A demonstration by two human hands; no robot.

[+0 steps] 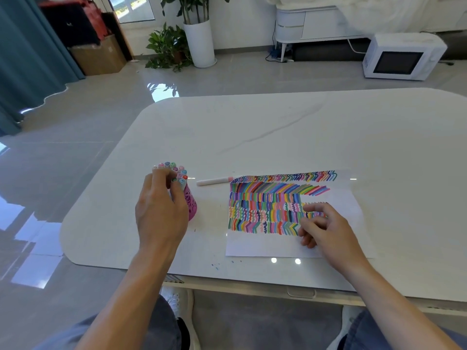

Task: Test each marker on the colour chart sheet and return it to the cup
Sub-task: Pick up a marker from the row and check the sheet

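White table (278, 127): rounded corners, open surface across far half, front edge close to you. Colour chart sheet (252, 245) lies right of centre, its near edge just inside table's front edge, lower strip and right margin unmarked. Your left hand (159, 215) curls round markers (174, 170) standing in pink cup (191, 204), left of sheet; which one you pinch, cannot tell. Your right hand (326, 228) rests on sheet, fingers loosely curled, holding nothing. Loose marker (214, 181) lies flat between cup and sheet's top-left corner.

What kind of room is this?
Probably a living room in someone's home: potted plants beside a window, a white cabinet and a teal curtain.
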